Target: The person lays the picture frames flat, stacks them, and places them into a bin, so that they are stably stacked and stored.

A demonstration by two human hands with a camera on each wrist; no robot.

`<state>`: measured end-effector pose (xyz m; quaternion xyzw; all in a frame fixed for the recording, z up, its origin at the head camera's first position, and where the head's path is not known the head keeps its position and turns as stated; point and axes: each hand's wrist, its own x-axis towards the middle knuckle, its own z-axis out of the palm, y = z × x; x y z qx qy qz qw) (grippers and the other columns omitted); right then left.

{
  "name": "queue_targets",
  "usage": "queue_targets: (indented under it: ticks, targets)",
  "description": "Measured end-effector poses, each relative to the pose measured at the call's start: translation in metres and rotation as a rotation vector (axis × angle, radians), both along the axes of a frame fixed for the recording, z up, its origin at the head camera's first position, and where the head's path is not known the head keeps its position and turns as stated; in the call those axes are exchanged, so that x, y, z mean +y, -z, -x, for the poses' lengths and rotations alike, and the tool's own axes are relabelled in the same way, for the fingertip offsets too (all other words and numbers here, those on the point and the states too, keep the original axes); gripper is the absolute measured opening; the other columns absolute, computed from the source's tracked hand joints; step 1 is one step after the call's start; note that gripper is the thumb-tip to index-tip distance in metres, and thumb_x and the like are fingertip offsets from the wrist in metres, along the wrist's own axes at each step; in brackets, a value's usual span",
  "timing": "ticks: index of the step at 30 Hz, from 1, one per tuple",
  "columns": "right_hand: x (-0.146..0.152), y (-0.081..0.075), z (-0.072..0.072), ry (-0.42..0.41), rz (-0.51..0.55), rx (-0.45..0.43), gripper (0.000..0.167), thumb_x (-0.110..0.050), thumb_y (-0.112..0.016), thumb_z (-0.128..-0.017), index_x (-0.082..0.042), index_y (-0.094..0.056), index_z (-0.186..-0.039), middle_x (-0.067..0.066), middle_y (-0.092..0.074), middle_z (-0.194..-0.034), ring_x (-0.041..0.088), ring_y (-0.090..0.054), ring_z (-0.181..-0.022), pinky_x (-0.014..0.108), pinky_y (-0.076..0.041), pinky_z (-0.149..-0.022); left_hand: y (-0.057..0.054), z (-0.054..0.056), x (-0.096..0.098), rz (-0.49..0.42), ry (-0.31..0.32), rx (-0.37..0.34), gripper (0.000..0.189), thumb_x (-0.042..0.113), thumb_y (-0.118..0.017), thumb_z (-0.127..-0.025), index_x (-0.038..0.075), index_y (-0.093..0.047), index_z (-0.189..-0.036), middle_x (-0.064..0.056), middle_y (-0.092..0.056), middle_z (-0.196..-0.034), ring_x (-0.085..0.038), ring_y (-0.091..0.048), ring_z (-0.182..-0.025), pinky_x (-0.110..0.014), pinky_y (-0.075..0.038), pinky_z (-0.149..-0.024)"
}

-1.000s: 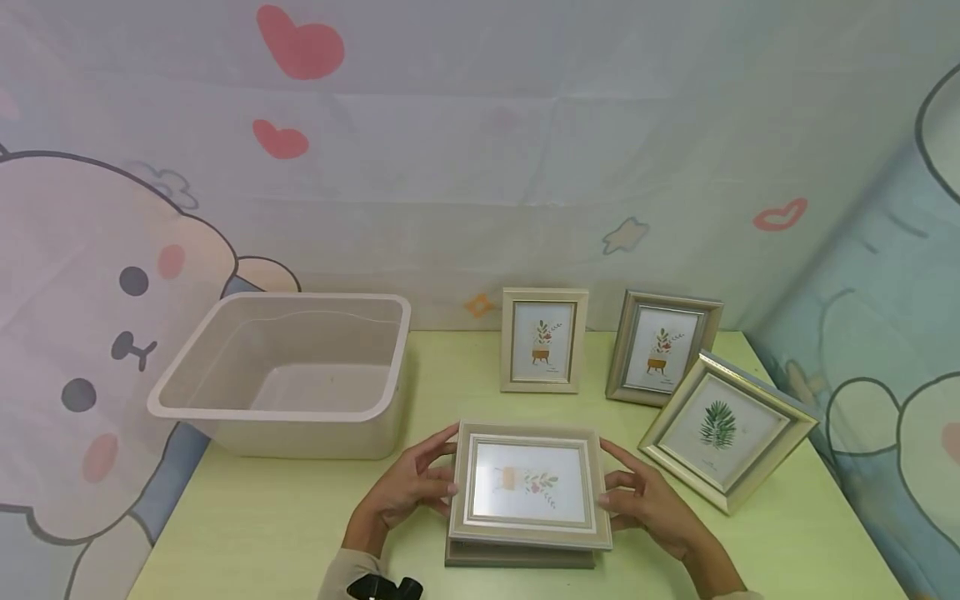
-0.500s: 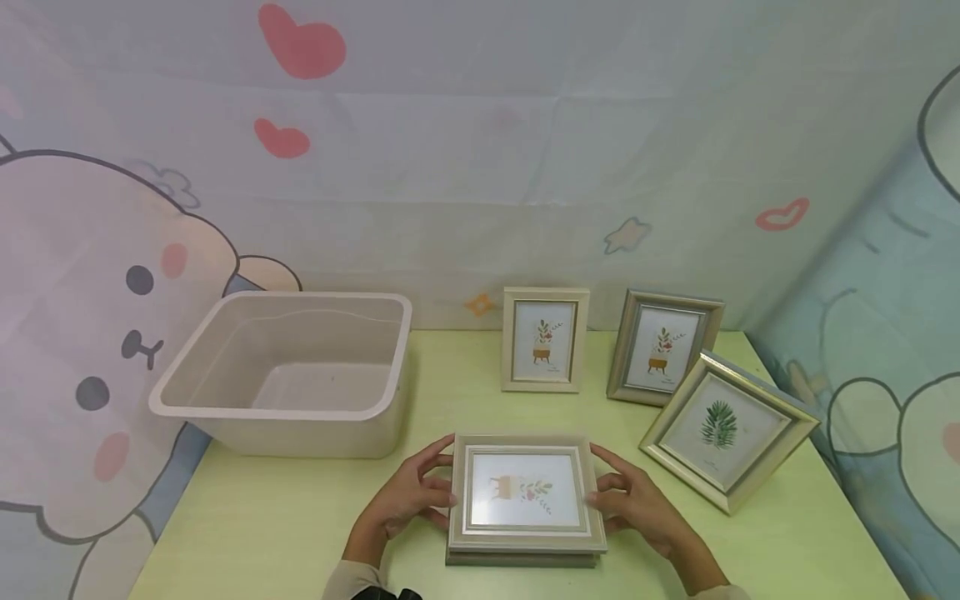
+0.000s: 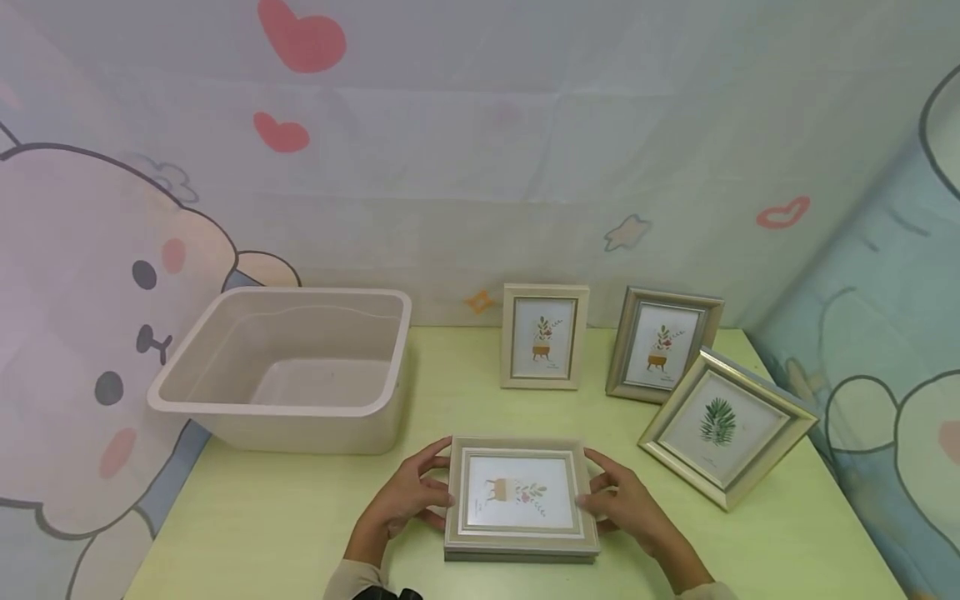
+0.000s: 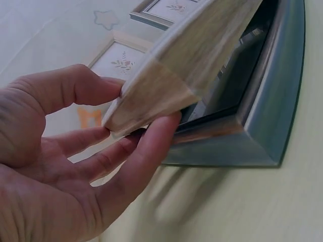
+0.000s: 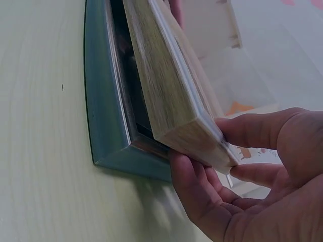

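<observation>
Both hands hold a cream picture frame (image 3: pixel 520 533) with a potted-plant picture, face up and turned sideways. My left hand (image 3: pixel 405 498) pinches its left side, thumb on the front edge and fingers beneath. On the opposite side my right hand (image 3: pixel 624 507) grips it the same way. Under it, a second picture frame (image 4: pixel 262 146) lies on the table, with a dark recessed back facing up. In both wrist views the upper frame leans over the lower one, a wedge-shaped gap between them. From the head view the two nearly line up, the lower one showing as a thin strip.
A beige plastic bin (image 3: pixel 386 412) stands at the left of the light green table (image 3: pixel 262 517). Behind the hands are a cream frame (image 3: pixel 543 342) and a grey-gold frame (image 3: pixel 663 343). A gold frame with a leaf picture (image 3: pixel 720 429) leans at the right, overlapping the grey-gold one.
The held picture frame has come down and slightly left over the lower one, so less of the lower frame shows. Both hands have moved with it; the right hand has shifted left.
</observation>
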<state>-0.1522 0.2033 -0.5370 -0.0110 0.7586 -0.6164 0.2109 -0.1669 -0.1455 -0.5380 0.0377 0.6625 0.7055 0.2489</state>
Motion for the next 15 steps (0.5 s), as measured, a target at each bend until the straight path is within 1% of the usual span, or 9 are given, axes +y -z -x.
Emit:
queue_targets:
  ticks: [6,11,15]
  targets:
    - [-0.0028,-0.0029,-0.0015,0.009,-0.04,0.016,0.083,-0.004,-0.07,-0.087,0.0,-0.024,-0.156,0.014,-0.047,-0.101,0.021,-0.055,-0.081,0.039,-0.062,-0.065,-0.0022,-0.001,0.0037,0.05,-0.01,0.029,0.095,-0.016,-0.064,-0.074,0.008,-0.026,-0.158,-0.031,-0.041,-0.143,-0.021,-0.068,-0.086,-0.049,-0.062,-0.06]
    - [-0.0057,-0.0014,-0.003,0.038,-0.08,0.018,0.083,-0.002,-0.071,-0.086,0.001,-0.027,-0.155,0.016,-0.048,-0.102,0.023,-0.056,-0.081,0.039,-0.061,-0.062,-0.0062,-0.0021,0.0067,0.086,-0.028,0.032,0.095,-0.017,-0.063,-0.072,0.007,-0.027,-0.157,-0.032,-0.041,-0.142,-0.022,-0.069,-0.085,-0.048,-0.061,-0.058]
    - [-0.0067,-0.0003,-0.0032,0.063,-0.104,0.017,0.081,0.0,-0.071,-0.085,-0.002,-0.029,-0.155,0.016,-0.047,-0.103,0.022,-0.053,-0.08,0.038,-0.06,-0.061,-0.0089,-0.0033,0.0094,0.103,-0.042,0.035,0.095,-0.018,-0.061,-0.07,0.005,-0.028,-0.157,-0.032,-0.042,-0.14,-0.021,-0.069,-0.084,-0.048,-0.061,-0.058]
